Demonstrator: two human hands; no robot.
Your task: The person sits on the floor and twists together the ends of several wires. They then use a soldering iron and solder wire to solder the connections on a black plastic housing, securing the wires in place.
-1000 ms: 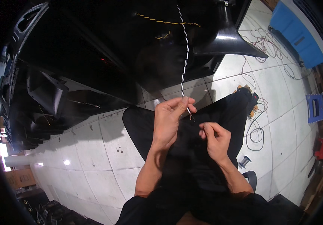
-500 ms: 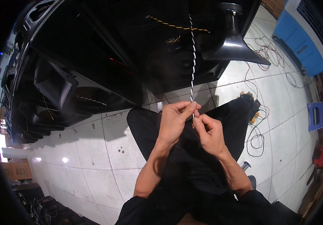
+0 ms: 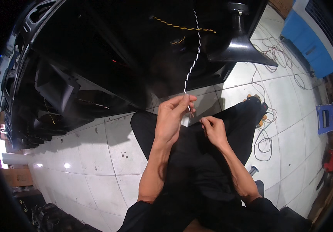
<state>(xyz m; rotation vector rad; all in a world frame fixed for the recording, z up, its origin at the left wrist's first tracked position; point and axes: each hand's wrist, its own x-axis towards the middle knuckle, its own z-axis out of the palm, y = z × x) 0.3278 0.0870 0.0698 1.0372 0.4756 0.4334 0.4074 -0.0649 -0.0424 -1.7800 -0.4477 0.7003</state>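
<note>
While left hand [image 3: 169, 120] pinches wire [image 3: 191, 71], right hand [image 3: 216, 133] curled.

Left hand [image 3: 172, 119] raised in pinch; right hand [image 3: 214, 131] lower, apart, loosely curled.

Off to the right I can see a blue-and-white box [image 3: 304, 43] with a dark grille [image 3: 326, 22]; near it, tangled cords [image 3: 276, 53] lie on the tiled floor [image 3: 91, 154]. Nearer me sit a blue stool [image 3: 331, 120] and a red object [image 3: 330, 161]; far left, a cardboard box [image 3: 22, 177].
</note>
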